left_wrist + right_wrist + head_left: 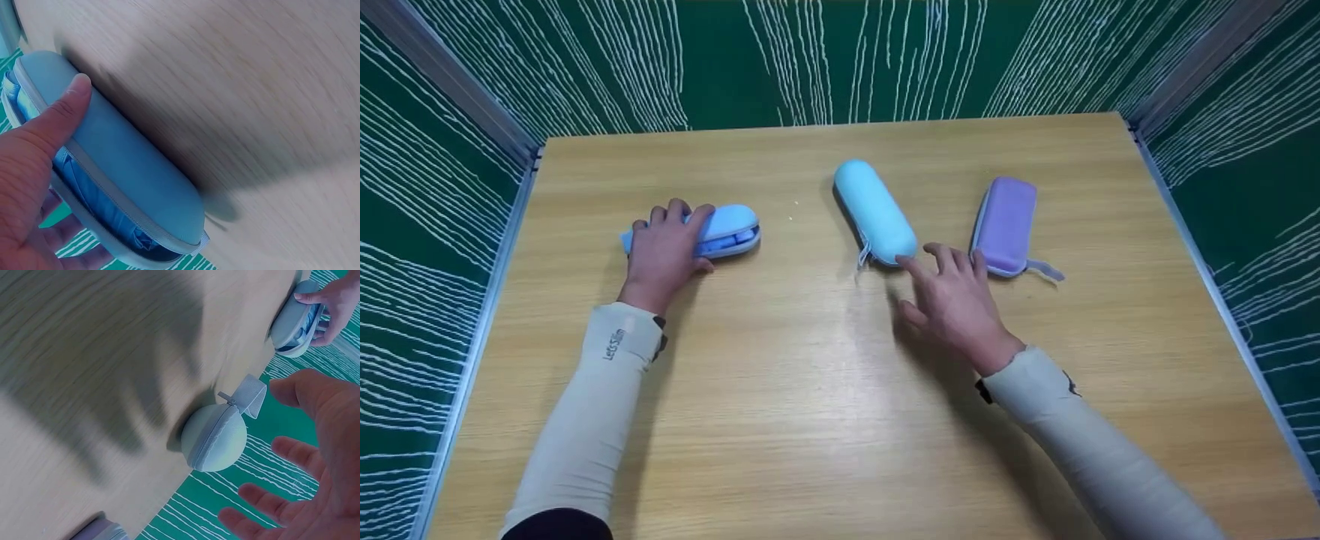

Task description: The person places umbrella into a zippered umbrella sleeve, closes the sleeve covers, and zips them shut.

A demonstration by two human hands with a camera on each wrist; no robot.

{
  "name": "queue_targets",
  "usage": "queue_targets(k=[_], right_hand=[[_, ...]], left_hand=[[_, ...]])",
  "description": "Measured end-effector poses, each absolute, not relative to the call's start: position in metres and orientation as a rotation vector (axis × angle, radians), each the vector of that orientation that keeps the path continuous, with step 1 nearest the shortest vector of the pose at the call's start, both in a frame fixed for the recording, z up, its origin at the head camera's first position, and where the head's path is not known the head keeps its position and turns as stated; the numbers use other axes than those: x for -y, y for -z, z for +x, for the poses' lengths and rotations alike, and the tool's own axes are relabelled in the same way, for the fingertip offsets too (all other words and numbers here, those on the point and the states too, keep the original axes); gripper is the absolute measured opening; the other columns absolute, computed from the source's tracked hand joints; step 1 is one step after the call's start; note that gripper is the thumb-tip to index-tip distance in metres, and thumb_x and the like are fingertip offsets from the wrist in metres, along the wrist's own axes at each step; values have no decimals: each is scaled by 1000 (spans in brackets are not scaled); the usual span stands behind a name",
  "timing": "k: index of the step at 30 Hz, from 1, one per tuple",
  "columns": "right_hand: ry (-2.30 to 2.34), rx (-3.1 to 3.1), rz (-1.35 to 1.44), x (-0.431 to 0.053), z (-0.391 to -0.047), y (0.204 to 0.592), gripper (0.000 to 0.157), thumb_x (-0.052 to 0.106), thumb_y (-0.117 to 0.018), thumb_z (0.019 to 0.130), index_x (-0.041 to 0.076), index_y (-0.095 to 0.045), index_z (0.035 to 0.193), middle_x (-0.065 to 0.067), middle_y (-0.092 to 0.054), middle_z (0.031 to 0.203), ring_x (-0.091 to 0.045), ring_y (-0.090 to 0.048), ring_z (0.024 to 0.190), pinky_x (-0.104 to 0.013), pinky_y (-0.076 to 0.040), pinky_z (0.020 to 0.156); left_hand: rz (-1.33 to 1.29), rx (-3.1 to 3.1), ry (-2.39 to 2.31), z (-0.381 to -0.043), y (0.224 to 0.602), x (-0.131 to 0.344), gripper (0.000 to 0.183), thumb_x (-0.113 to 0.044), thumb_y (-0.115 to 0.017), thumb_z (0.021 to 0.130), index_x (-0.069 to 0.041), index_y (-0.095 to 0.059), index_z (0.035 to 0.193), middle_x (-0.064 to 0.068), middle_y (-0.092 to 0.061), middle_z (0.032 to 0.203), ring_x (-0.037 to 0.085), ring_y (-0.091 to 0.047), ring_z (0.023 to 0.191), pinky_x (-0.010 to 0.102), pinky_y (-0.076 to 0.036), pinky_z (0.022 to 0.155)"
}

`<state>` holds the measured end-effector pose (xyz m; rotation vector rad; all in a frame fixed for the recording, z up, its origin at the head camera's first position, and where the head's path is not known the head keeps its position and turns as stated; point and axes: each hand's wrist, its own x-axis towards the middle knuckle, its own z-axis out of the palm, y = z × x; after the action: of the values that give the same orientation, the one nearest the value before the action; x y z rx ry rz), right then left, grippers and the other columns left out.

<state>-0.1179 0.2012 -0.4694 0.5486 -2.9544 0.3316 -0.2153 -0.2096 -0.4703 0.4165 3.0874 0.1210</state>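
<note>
On the left of the table my left hand [664, 251] grips a light blue zip case [733, 220] from above, thumb on the near side. The case lies on its side along the table, its zip undone; folded blue fabric [93, 188] shows in the gap in the left wrist view. In the middle lies a turquoise rounded zip case [877, 214], zipped, with a strap loop [252, 396] at its near end. My right hand [956, 307] hovers by that end, fingers spread and holding nothing. In the right wrist view, the right hand [337, 461] appears palm side.
A purple zip case [1006, 225] with a short strap lies right of the turquoise one, just beyond my right hand. The wooden table [780, 420] is bordered by green panels [720, 67] with white lines at the back and both sides.
</note>
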Motion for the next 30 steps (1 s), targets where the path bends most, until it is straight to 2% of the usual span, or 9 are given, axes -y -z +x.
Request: queue_targets(k=[7,11,16,21,24,30], right_hand=[[-356,2961,548,-200,-117,470,63,36,-80,87,18,-58,144,-25,-48,144,-51,-47,129,-77,-22,110],[-362,2960,548,-200,-118,471,64,35,-81,86,18,-58,144,-26,-48,144,-52,-47,129,-78,-21,110],[-365,2954,555,-198,-117,471,65,35,-82,86,17,-58,144,-26,-49,144,-53,-48,128,-77,-24,109],[-342,2957,570,-198,-117,468,64,36,-80,87,17,-58,144,-26,-48,144,-53,-48,128,-75,-26,108],[-328,2962,562,-200,-117,463,64,37,-79,88,19,-58,145,-26,-48,145,-52,-47,129,-76,-24,109],[-354,2943,547,-202,-118,453,65,36,-81,88,21,-57,147,-24,-47,146,-50,-46,129,-79,-22,109]], left_hand=[[444,-3090,-81,-214,475,209,79,-25,-83,90,-17,-37,155,26,-48,144,52,-47,127,72,-41,100],[465,-3102,-50,-214,479,209,80,-23,-82,90,-13,-36,155,26,-49,145,54,-48,130,73,-40,101],[463,-3104,-46,-216,480,209,84,-18,-84,88,-15,-35,156,24,-49,146,52,-47,129,73,-39,102],[479,-3138,-25,-213,483,209,71,-12,-77,92,-18,-39,152,23,-51,142,51,-50,125,72,-42,100],[513,-3162,-50,-208,480,205,73,-13,-78,92,-20,-39,153,22,-49,144,51,-49,128,73,-39,104],[747,-3292,-131,-194,453,182,77,-19,-82,90,-24,-39,153,19,-47,149,45,-45,136,70,-33,110]])
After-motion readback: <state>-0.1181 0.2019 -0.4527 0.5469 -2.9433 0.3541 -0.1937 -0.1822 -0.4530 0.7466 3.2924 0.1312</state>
